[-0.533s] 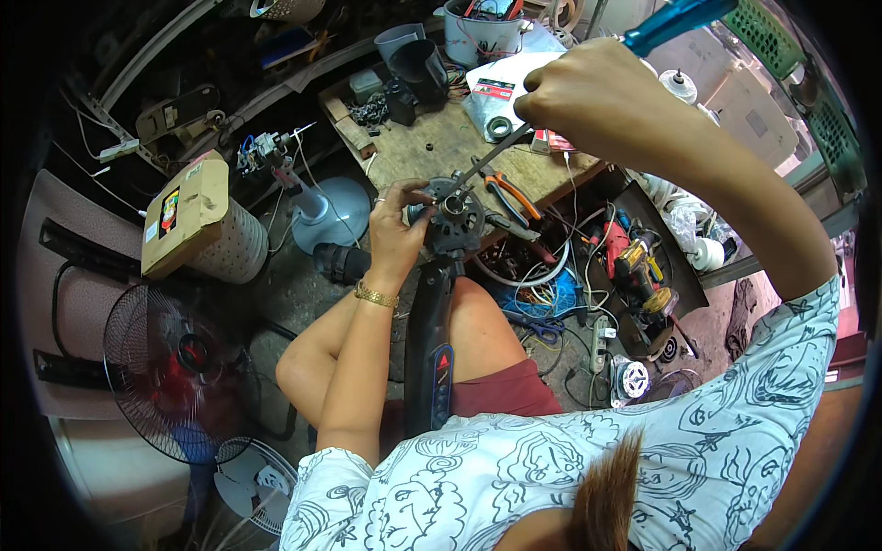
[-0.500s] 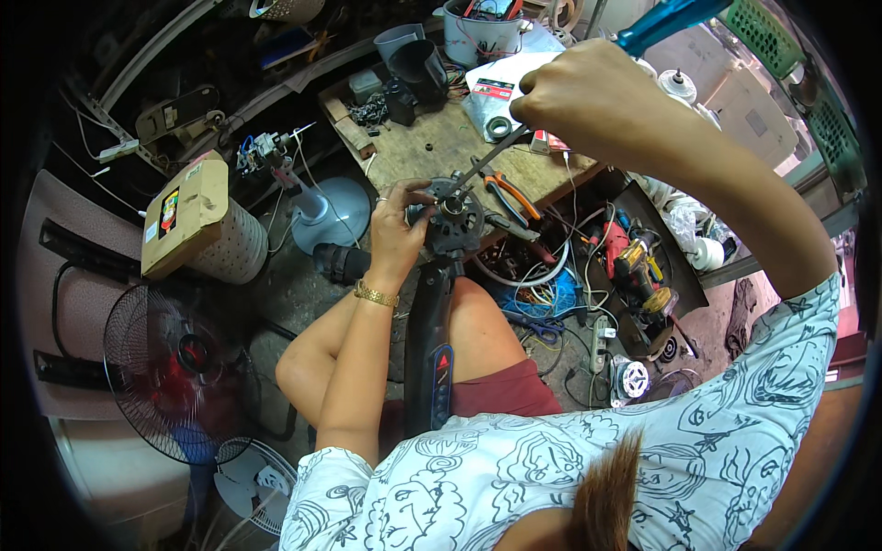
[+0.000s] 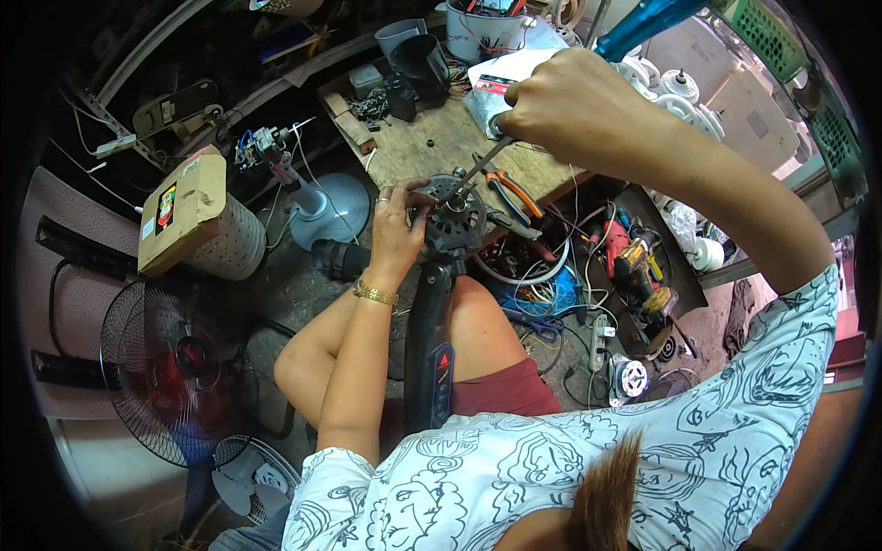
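Observation:
A round dark fan motor with slotted vents sits at the top of a black fan neck, which stands between my legs. My right hand is closed in a fist round a long screwdriver with a blue handle. Its metal shaft slants down and left to the motor's upper left side. There my left hand is closed, thumb and fingers pinched beside the shaft's tip. Whatever lies between those fingertips is hidden. A gold watch circles my left wrist.
Orange-and-black pliers lie on the wooden table's near edge. A metal tray of power tools stands right, blue scissors on the floor. To the left are a perforated bin with a cardboard box and a caged fan.
My right hand and the screwdriver handle have shifted slightly left, now covering most of a green ring on the table. My left hand and the motor have stayed nearly in place.

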Demonstrator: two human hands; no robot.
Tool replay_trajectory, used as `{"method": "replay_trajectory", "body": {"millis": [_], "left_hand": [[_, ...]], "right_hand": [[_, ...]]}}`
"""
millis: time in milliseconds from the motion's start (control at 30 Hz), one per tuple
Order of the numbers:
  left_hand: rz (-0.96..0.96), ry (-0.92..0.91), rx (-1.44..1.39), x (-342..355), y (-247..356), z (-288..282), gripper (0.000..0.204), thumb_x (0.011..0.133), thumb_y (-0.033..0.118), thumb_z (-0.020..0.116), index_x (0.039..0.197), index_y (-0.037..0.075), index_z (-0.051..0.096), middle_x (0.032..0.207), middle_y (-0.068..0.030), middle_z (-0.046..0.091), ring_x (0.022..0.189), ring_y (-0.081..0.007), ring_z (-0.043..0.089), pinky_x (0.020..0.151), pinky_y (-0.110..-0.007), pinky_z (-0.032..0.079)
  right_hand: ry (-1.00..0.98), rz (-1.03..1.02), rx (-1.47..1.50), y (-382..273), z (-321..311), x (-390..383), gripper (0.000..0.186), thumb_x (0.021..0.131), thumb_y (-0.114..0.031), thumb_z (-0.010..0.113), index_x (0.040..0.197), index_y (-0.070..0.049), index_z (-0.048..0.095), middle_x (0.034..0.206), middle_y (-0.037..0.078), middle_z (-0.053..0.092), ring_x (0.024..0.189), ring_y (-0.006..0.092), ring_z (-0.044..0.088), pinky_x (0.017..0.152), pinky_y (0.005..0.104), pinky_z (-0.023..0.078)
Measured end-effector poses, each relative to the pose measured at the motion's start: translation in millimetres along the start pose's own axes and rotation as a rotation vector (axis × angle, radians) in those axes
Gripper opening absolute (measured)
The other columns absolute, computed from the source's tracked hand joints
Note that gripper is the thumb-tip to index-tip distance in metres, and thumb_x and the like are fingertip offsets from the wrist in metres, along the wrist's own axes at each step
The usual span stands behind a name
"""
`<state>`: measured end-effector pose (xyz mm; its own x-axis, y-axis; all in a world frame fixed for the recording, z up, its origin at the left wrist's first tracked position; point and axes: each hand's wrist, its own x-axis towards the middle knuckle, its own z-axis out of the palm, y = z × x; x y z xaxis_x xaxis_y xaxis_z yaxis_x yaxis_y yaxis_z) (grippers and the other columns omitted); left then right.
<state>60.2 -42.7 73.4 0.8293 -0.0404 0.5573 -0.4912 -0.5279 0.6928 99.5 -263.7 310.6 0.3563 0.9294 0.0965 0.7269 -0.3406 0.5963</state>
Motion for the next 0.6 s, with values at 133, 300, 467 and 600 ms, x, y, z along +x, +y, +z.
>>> {"method": "replay_trajectory", "body": {"millis": [133, 300, 467, 600], "left_hand": [[0.091, 0.172, 0.223, -0.2, 0.0, 9.8, 0.038, 0.082, -0.005, 0.063, 0.118, 0.003, 0.056, 0.107, -0.0140, 0.068, 0.101, -0.0274, 0.062, 0.090, -0.037, 0.046], [-0.328, 0.158, -0.293, -13.6, -20.1, 21.3, 0.032, 0.088, 0.002, 0.062, 0.120, -0.002, 0.059, 0.115, -0.0180, 0.066, 0.106, -0.0277, 0.065, 0.093, -0.036, 0.050], [-0.327, 0.156, -0.181, -10.7, -12.8, 22.3, 0.030, 0.088, -0.002, 0.062, 0.118, -0.004, 0.061, 0.112, -0.0141, 0.067, 0.102, -0.0197, 0.064, 0.091, -0.031, 0.049], [-0.346, 0.163, -0.110, -10.5, -3.7, 21.3, 0.030, 0.087, -0.001, 0.064, 0.117, -0.004, 0.062, 0.110, -0.0147, 0.069, 0.096, -0.0197, 0.066, 0.088, -0.031, 0.050]], "right_hand": [[0.041, -0.085, 0.010, 2.7, -7.3, 9.3, 0.010, 0.062, -0.009, 0.072, 0.071, -0.008, 0.068, 0.069, 0.008, 0.066, 0.070, 0.0268, 0.069, 0.058, 0.0378, 0.053], [0.033, -0.126, 0.008, -0.6, -22.8, 25.4, 0.004, 0.066, -0.008, 0.070, 0.069, -0.007, 0.068, 0.069, 0.010, 0.067, 0.070, 0.0279, 0.070, 0.059, 0.0377, 0.053], [-0.022, -0.100, 0.024, 0.1, -23.9, 20.8, 0.007, 0.065, -0.009, 0.072, 0.071, -0.006, 0.068, 0.069, 0.012, 0.068, 0.069, 0.0288, 0.070, 0.059, 0.0377, 0.053], [-0.077, -0.082, -0.005, 2.9, -18.6, 23.7, 0.010, 0.065, -0.010, 0.073, 0.073, -0.006, 0.068, 0.069, 0.011, 0.068, 0.070, 0.0282, 0.070, 0.059, 0.0378, 0.053]]}}
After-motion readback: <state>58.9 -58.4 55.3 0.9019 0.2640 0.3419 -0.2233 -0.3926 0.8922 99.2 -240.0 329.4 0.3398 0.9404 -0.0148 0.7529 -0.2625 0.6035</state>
